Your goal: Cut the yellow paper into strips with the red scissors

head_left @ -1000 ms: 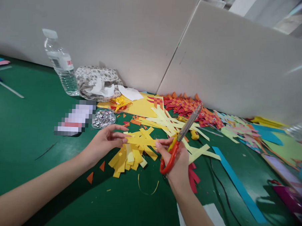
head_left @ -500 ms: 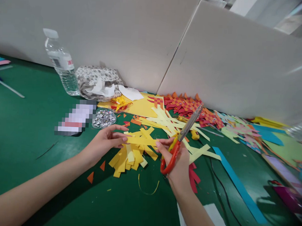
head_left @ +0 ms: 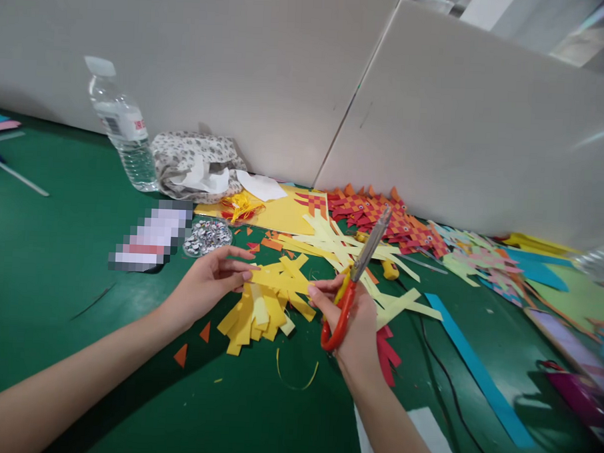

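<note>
Worktop (head_left: 55, 256): green, and strewn with cut paper.

Water bottle (head_left: 120, 135): clear with a white cap, stood upright at the far left near the grey partition.

Patterned cloth (head_left: 195, 156): crumpled just right of the bottle, with white paper scraps laid on it.

Dish of googly eyes (head_left: 207, 237): set nearer than the cloth and just beyond the left hand.

Left hand (head_left: 206, 286): fingers are stretched out and the fingertips closed on the left end of the yellow woven strips.

Yellow woven strips (head_left: 261, 305): held between the two hands at centre. The loose lower ends are fanned out on the worktop, and orange triangles are scattered nearby to the left.

Right hand (head_left: 357, 329): wrapped round the scissors, with the thumb tip laid against the right end of the yellow woven strips.

Scissors (head_left: 352, 282): red and yellow handles are gripped in the right hand. The blades are shut and angled up toward the far right.

Pale yellow strips (head_left: 331, 241): heaped loosely beyond the scissors.

Red and orange woven pieces (head_left: 377, 213): piled along the partition, right of centre.

Blue strip (head_left: 476, 371): laid diagonally at the near right, beside a black cable (head_left: 440, 373).
</note>
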A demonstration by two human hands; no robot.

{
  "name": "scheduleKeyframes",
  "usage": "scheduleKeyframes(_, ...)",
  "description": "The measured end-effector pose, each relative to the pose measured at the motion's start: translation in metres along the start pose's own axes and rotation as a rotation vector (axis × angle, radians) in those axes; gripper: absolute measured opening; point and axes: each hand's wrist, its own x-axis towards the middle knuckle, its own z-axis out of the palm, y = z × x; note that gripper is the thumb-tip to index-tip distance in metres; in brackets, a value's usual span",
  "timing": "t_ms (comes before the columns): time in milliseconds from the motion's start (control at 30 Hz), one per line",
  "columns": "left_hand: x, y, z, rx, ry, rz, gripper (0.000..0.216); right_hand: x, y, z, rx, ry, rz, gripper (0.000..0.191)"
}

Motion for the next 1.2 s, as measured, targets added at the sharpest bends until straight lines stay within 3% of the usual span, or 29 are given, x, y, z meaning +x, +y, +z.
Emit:
scheduleKeyframes(900,0.0012,0.0001,0.0002,0.033,-0.001,-0.013,0.033,0.0015,-0.0004,0.0023,0.007,-0.002,0.001,0.036)
scheduleKeyframes(1200,-0.004,0.0017,0.0049,0.107,-0.194,-0.079,0.025,0.0041,-0.0048,0.0015,0.003,0.07,-0.043,0.033)
